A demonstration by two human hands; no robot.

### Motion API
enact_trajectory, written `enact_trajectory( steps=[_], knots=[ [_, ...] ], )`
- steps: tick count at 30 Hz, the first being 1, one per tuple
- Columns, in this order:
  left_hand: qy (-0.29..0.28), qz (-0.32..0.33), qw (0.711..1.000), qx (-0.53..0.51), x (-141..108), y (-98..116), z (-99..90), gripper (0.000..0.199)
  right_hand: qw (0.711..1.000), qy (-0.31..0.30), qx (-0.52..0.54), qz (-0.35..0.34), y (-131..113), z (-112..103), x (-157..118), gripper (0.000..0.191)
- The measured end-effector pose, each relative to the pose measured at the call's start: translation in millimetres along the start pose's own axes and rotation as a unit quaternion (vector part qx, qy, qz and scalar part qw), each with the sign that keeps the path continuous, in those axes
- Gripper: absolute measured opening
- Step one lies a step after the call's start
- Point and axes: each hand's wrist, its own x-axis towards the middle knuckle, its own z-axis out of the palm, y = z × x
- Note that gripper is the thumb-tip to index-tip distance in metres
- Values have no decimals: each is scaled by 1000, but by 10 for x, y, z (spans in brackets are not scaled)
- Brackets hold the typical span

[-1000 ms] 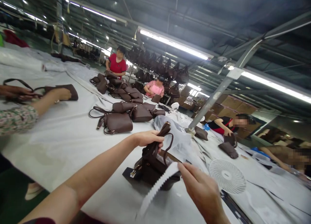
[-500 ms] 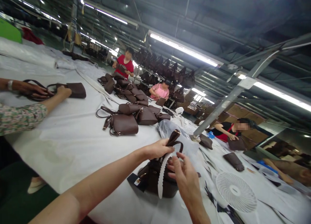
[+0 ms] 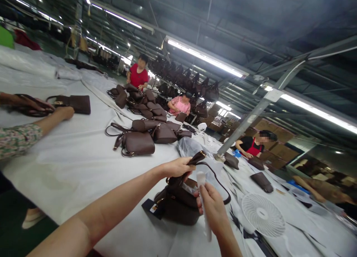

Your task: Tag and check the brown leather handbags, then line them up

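A dark brown handbag stands on the white-covered table in front of me, its top gaping with some clear plastic inside. My left hand is closed around the bag's gathered strap above the opening. Part of that strap loops out to the right, behind my other hand. Between the thumb and fingers of my right hand is a white strip, held upright beside the bag's right side. A dark hang tag lies by the bag's left side.
Several brown bags are piled farther up the table. A white fan stands at right, near a slanting metal post. Clear plastic lies beyond my bag. At left a co-worker's hand touches another bag.
My right hand has closed on the white strip and drawn it off the strap, to the right. The strap loop now hangs farther right, and the bag's opening shows.
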Motion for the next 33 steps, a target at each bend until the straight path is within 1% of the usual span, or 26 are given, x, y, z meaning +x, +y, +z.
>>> enact_trajectory(
  steps=[1,3,5,7,9,11,13,15,17,18,19,21,23,24,25,27,28,29,31,33],
  knots=[
    [1,3,1000,6,3,2,4,12,1000,-8,5,2,1,2,13,42],
    [-14,17,999,32,7,0,24,14,1000,-17,2,6,8,7,61,40],
    [-54,33,995,75,10,0,59,15,1000,-4,-20,-10,23,5,139,36],
    [-90,53,986,130,8,9,103,16,999,13,-40,-34,39,-5,223,32],
    [-94,81,973,196,-3,22,148,14,998,15,-48,-41,46,-20,279,29],
    [-75,110,956,260,-28,24,185,11,999,-3,-30,-36,39,-34,280,29],
    [-39,133,940,310,-60,-5,216,9,999,-39,7,-28,27,-46,228,28],
    [7,138,927,348,-80,-73,255,11,995,-87,55,-17,25,-48,161,28],
    [33,135,919,369,-72,-163,313,10,989,-109,100,-12,45,-33,124,32],
    [40,134,917,374,-56,-203,348,9,988,-96,117,-10,62,-18,127,36],
    [48,136,915,376,-35,-234,385,8,990,-64,127,-7,83,1,145,39],
    [71,131,916,373,9,-250,445,8,990,24,141,7,127,42,214,45],
    [85,107,926,351,35,-203,465,6,983,101,155,20,159,66,297,48],
    [71,93,939,323,36,-166,456,6,979,122,163,22,167,70,332,49],
    [40,81,956,281,30,-128,437,9,976,129,173,22,168,69,359,50],
    [-17,60,984,166,4,-79,388,22,972,123,199,22,152,62,387,53],
    [-30,48,993,105,-11,-74,366,28,969,113,218,21,138,61,390,54],
    [-28,36,998,49,-26,-82,351,32,965,104,238,21,123,63,389,53],
    [-6,15,999,-36,-51,-118,343,38,959,96,266,18,99,69,383,46],
    [-5,14,997,-72,-67,-145,354,35,962,80,258,24,90,71,383,46]
  ],
)
